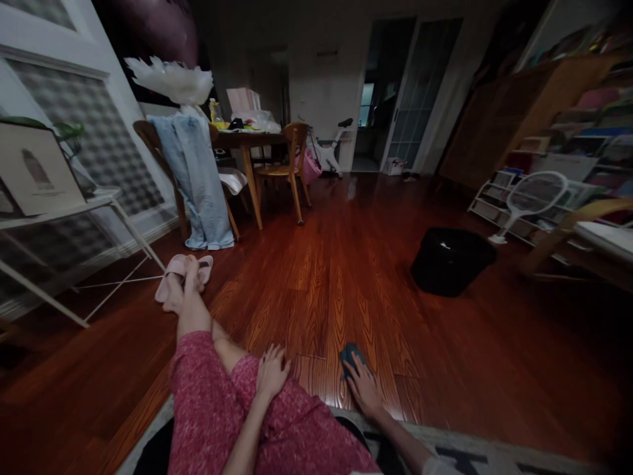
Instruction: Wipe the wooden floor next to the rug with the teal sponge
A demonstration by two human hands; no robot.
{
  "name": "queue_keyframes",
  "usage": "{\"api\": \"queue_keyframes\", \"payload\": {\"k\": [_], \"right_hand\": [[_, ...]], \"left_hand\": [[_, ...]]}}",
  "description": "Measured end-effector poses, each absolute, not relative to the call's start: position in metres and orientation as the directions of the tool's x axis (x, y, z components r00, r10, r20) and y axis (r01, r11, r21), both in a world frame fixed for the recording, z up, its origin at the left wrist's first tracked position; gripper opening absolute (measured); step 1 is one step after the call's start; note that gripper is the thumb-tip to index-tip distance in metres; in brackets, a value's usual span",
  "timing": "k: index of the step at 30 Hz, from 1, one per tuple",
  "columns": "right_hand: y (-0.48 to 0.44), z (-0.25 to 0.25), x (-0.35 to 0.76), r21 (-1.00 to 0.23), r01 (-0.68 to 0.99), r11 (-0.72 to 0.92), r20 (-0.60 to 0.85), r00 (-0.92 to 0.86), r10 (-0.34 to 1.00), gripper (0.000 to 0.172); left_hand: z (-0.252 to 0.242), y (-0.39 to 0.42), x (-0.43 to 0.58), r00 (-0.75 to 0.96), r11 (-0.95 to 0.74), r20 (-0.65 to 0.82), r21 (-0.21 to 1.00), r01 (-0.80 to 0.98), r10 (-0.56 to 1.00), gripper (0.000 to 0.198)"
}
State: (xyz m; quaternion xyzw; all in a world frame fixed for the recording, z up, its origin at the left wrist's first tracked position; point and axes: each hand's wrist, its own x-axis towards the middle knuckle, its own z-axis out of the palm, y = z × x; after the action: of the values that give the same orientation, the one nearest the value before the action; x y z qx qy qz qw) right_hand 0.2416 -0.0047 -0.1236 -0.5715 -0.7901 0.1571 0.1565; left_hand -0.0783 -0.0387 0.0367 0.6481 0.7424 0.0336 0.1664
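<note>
My left hand (271, 373) lies palm down on my thigh, over pink-red knit shorts (208, 402), its fingers stretched and slightly apart. Out in front to the right is my right hand (364, 388), with its fingers over a small dark blue-green object (350, 356) that looks like a folded cloth. That object shows beyond the fingertips and to their left; its underside and my thumb are hidden. My legs are crossed toward the left, with the feet at pink slippers (206, 269).
A black bin (450, 260) stands on the wooden floor at right, near a white racket-shaped item (537, 193) and shelves. Jeans (192, 178) hang over a chair by the dining table (242, 140). A white side table (64, 206) is at left. A light-coloured rug edge (445, 435) lies below.
</note>
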Motion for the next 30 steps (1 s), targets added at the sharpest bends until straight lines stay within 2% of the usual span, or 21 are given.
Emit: {"api": "queue_keyframes", "payload": {"k": [2,5,8,10,14,15,17,19,22,24,26,28,30], "right_hand": [[-0.027,-0.125,0.277,-0.443,0.789,0.426,0.018,-0.468,0.884,0.052],[-0.044,-0.126,0.336,-0.428,0.813,0.394,-0.008,-0.439,0.898,0.052],[-0.034,-0.129,0.375,-0.386,0.898,0.211,0.047,-0.209,0.977,0.054],[-0.013,-0.13,0.378,-0.372,0.928,0.015,0.09,0.02,0.996,0.056],[0.038,-0.127,0.333,-0.407,0.812,-0.419,0.141,0.509,0.849,0.06],[0.049,-0.126,0.316,-0.426,0.774,-0.468,0.149,0.57,0.808,0.061],[0.065,-0.127,0.281,-0.462,0.755,-0.465,0.17,0.59,0.789,0.06],[0.07,-0.129,0.252,-0.472,0.802,-0.366,0.169,0.49,0.855,0.059],[0.058,-0.133,0.226,-0.437,0.896,-0.075,0.116,0.139,0.983,0.056],[0.038,-0.135,0.224,-0.421,0.888,0.186,0.07,-0.173,0.982,0.054],[0.014,-0.134,0.236,-0.434,0.808,0.399,0.043,-0.424,0.905,0.053],[-0.008,-0.132,0.263,-0.452,0.748,0.487,0.031,-0.532,0.846,0.053],[-0.024,-0.13,0.301,-0.448,0.762,0.467,0.024,-0.512,0.859,0.054]], "left_hand": [[0.037,-0.039,-0.078,-0.103,0.156,-0.196,0.275,0.949,0.975,0.051],[0.037,-0.041,-0.078,-0.098,0.149,-0.184,0.288,0.946,0.978,0.051],[0.039,-0.042,-0.078,-0.097,0.149,-0.188,0.292,0.945,0.977,0.051],[0.041,-0.042,-0.077,-0.099,0.153,-0.198,0.282,0.947,0.975,0.051],[0.044,-0.041,-0.076,-0.109,0.165,-0.22,0.258,0.952,0.969,0.052],[0.043,-0.04,-0.076,-0.111,0.168,-0.224,0.256,0.952,0.968,0.052],[0.042,-0.039,-0.076,-0.111,0.168,-0.224,0.254,0.953,0.968,0.052],[0.04,-0.039,-0.077,-0.11,0.165,-0.218,0.255,0.953,0.97,0.052],[0.036,-0.038,-0.077,-0.11,0.166,-0.213,0.265,0.95,0.971,0.052],[0.034,-0.038,-0.077,-0.115,0.173,-0.215,0.274,0.946,0.97,0.052],[0.033,-0.038,-0.077,-0.116,0.174,-0.213,0.278,0.945,0.97,0.052],[0.032,-0.038,-0.077,-0.11,0.166,-0.207,0.279,0.946,0.972,0.052],[0.03,-0.039,-0.078,-0.102,0.157,-0.198,0.282,0.947,0.975,0.051]]}}
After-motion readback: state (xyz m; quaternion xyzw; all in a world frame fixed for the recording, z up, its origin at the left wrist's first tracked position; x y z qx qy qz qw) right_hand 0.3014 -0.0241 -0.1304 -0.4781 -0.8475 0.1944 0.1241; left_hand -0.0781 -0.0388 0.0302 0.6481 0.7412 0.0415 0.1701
